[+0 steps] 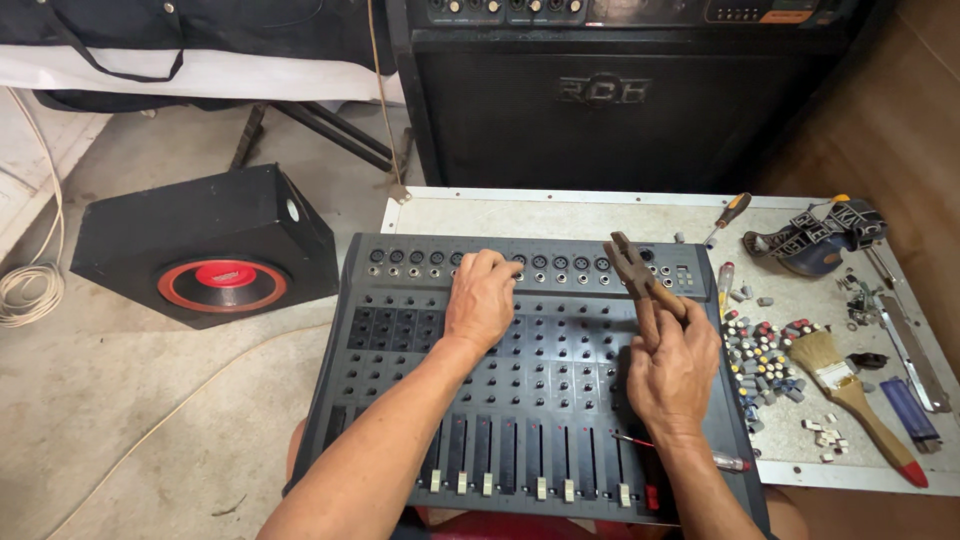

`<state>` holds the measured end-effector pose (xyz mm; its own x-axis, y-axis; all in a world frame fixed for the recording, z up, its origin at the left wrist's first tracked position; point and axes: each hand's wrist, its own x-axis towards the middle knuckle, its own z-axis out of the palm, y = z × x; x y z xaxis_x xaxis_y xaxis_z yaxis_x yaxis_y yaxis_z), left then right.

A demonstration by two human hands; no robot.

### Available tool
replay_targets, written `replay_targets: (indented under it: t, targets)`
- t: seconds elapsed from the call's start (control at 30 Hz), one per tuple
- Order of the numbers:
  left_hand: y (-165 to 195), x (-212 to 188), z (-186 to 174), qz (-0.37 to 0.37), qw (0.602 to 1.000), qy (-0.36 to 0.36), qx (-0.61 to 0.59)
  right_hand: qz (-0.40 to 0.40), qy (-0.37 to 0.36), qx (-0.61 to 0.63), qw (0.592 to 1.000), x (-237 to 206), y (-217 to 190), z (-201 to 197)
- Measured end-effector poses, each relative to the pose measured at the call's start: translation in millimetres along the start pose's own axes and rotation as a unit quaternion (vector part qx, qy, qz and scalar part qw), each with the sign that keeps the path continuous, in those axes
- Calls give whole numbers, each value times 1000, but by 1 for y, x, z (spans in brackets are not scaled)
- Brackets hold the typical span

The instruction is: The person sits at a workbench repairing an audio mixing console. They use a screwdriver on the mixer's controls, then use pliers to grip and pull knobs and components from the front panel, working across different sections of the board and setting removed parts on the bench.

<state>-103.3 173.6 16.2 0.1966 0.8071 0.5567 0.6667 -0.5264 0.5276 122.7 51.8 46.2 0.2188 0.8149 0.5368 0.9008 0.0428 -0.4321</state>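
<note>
Resting on: the left hand (482,298) lies fingers-down on the upper rows of a dark audio mixer (400,400) at the frame's centre, fingertips curled at the row of jack sockets; whether they pinch anything cannot be told.
Right hand: the right hand (672,365), right of centre, has its fingers closed around the handles of a pair of pliers (633,268), whose nose points up-left above the mixer's top right.
Under the wrist: a thin red-tipped tool (690,453) lies on the faders.
Right side: loose knobs (762,358), a paintbrush (850,390) and a screwdriver (730,214) lie on a pale tabletop (560,215).
Left side: a black speaker box (205,245) with a red-ringed cone sits on the floor.
Top: a large black amplifier cabinet (600,100).
</note>
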Motion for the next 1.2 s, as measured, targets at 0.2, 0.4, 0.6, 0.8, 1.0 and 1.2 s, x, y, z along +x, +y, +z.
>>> replay_targets:
  t: [0.2,0.4,0.6,0.8,1.0,1.2]
  targets:
    - [1,1,0,-17,1000,-18,9,0,2,-2,1000,0,0,1]
    - [1,2,0,-19,1000,-17,16,8,0,-4,1000,-1,0,2]
    - [1,1,0,-14,1000,-11,13,13,-6,-3,1000,-1,-1,1]
    - [2,-1,-1,-3,1000,3,9,7,-4,-5,1000,-1,0,1]
    - [3,0,-1,-10,1000,-3,10,2,0,-3,1000,-1,0,1]
    - [3,0,-2,-6,1000,-1,7,4,2,1,1000,-1,-1,1]
